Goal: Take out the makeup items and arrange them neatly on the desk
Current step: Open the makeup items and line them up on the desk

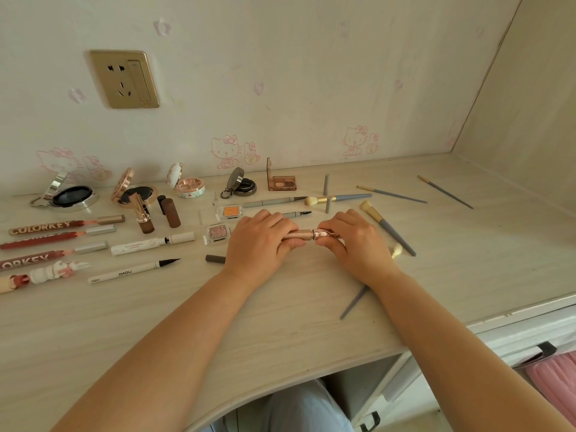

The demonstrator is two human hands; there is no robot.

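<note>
Holding a rose-gold pen-like item (307,236) between both hands, I'm near the middle of the desk (280,310): my left hand (260,243) has its fingers curled round the barrel end, and my right hand (355,241) pinches the shiny tip end, the two hands almost touching. I judge I'm either uncapping it or about to lay it down; which, I cannot tell.

Nearest me, at about 5 o'clock from the hands, a grey brush handle (353,302) pokes out from under my right wrist. At 9 o'clock lie a black-tipped eyeliner pen (134,269), a white tube (152,243) and a stack of lip glosses (43,228) in rough parallel rows. At 3 o'clock a blue-grey brush (388,227) lies slanted.

Farther off, at 11 o'clock, two brown lipsticks (170,212) stand upright, and along the wall sit open compacts (73,196) and a small eyeshadow palette (282,183). At 1 and 2 o'clock thin brushes (392,194) lie scattered at odd angles.

As I read it, most items are out and the left side is tidy; the brushes on the right want straightening, and the held item needs a spot.
</note>
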